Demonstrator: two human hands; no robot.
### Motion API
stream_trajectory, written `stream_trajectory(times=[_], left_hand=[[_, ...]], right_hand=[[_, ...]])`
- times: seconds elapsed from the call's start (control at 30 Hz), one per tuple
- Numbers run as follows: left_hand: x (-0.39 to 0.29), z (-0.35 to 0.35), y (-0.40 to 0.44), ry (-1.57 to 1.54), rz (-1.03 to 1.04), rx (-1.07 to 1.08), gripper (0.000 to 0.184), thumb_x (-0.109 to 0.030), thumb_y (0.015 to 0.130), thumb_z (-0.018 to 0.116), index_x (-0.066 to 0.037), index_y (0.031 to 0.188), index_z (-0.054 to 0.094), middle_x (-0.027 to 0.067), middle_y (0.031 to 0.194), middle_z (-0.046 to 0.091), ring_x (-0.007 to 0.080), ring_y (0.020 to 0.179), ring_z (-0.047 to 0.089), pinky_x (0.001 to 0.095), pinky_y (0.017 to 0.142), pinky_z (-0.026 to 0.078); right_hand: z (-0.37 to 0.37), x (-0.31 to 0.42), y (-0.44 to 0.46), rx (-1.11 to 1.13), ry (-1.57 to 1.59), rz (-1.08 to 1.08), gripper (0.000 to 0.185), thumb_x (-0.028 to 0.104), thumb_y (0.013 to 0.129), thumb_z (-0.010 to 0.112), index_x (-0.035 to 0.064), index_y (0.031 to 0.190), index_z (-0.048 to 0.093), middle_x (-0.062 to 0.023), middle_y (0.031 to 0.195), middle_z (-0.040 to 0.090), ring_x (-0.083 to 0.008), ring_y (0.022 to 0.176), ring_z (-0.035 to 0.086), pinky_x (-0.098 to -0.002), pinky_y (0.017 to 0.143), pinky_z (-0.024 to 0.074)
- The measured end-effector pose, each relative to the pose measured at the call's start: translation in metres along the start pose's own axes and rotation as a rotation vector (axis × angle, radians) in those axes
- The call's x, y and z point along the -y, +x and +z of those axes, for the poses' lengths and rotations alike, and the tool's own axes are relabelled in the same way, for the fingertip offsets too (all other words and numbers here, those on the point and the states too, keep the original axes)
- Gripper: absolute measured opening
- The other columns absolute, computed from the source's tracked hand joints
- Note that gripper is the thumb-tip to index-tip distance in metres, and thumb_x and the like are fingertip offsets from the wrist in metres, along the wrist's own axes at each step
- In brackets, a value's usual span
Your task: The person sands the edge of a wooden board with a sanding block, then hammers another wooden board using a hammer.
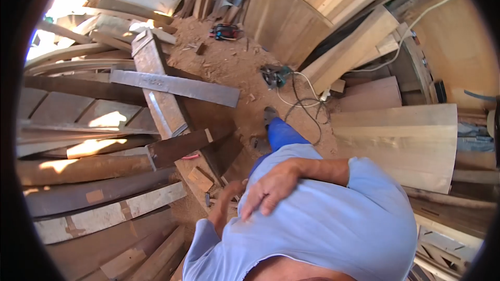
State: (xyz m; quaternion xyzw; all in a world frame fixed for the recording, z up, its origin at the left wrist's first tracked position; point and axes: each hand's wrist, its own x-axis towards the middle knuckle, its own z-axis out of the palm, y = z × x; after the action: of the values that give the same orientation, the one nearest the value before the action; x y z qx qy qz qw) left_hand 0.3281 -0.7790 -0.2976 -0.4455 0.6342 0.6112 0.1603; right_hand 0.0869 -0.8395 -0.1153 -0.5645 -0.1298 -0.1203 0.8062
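Note:
My right hand (272,188) lies across the front of my light blue shirt (333,218), its fingers stretched out and somewhat apart, holding nothing that I can see. My left hand (235,189) is low at my side, near the close end of a narrow wooden bench (155,67). Its fingers are small and partly hidden, so I cannot make out their shape. On the bench close to it rests a small wood block (200,179). Farther along, a long grey board (174,87) lies across the bench, and a dark brown board (182,147) crosses it nearer to me.
A green corded power tool (275,76) sits on the sawdust-covered floor (245,54), its cables looping toward my right. Beyond it is a red and black tool (225,32). Stacked planks (94,171) fill the left side; wide wooden panels (396,140) stand at the right.

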Motion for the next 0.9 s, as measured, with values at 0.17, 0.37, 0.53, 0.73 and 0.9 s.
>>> stream_trajectory(times=[0.17, 0.37, 0.53, 0.73, 0.9], left_hand=[[0.076, 0.002, 0.034, 0.039, -0.189, -0.184, 0.053, -0.039, 0.098, 0.054, -0.003, 0.137, 0.051, 0.0189, 0.131, 0.06, 0.0312, 0.119, 0.058, 0.0396, 0.1, 0.045], [0.052, -0.028, 0.061, -0.836, -0.112, -0.53, 0.046, -0.031, 0.098, 0.059, 0.0, 0.131, 0.054, 0.01, 0.111, 0.064, 0.0167, 0.091, 0.06, 0.0303, 0.082, 0.05], [0.076, -0.013, 0.087, -0.406, -0.063, -0.488, 0.043, -0.029, 0.098, 0.059, -0.001, 0.129, 0.055, 0.0103, 0.107, 0.066, 0.016, 0.093, 0.061, 0.0308, 0.081, 0.051], [0.013, -0.023, 0.088, -0.293, -0.114, -0.376, 0.042, -0.029, 0.098, 0.059, 0.001, 0.127, 0.057, 0.0139, 0.115, 0.067, 0.0212, 0.105, 0.062, 0.0317, 0.091, 0.049], [0.014, -0.018, 0.104, -0.33, -0.075, -0.356, 0.047, -0.035, 0.097, 0.061, 0.001, 0.127, 0.057, 0.0144, 0.113, 0.067, 0.02, 0.105, 0.061, 0.0311, 0.09, 0.048]], right_hand=[[-0.048, -0.083, -0.058, -0.106, -0.92, 1.313, 0.043, 0.036, 0.094, 0.054, 0.0031, 0.119, 0.067, -0.0174, 0.122, 0.066, -0.0329, 0.116, 0.06, -0.0437, 0.103, 0.0432], [-0.081, -0.194, -0.204, -1.459, -0.364, 0.747, 0.036, 0.037, 0.092, 0.054, 0.0056, 0.1, 0.071, -0.0154, 0.101, 0.071, -0.0317, 0.09, 0.067, -0.0422, 0.079, 0.0527], [-0.04, -0.225, -0.277, -1.633, -0.707, 1.095, 0.038, 0.034, 0.095, 0.049, 0.002, 0.098, 0.07, -0.0192, 0.095, 0.071, -0.0317, 0.089, 0.068, -0.0408, 0.078, 0.0525], [-0.003, -0.285, -0.352, -1.479, -0.576, 1.317, 0.038, 0.034, 0.093, 0.051, 0.0026, 0.097, 0.071, -0.0209, 0.095, 0.07, -0.0364, 0.089, 0.068, -0.0446, 0.077, 0.0533], [0.004, -0.261, -0.367, -1.812, -0.221, 1.176, 0.037, 0.035, 0.092, 0.053, 0.0037, 0.098, 0.071, -0.02, 0.091, 0.071, -0.0338, 0.081, 0.07, -0.0441, 0.071, 0.0543]])
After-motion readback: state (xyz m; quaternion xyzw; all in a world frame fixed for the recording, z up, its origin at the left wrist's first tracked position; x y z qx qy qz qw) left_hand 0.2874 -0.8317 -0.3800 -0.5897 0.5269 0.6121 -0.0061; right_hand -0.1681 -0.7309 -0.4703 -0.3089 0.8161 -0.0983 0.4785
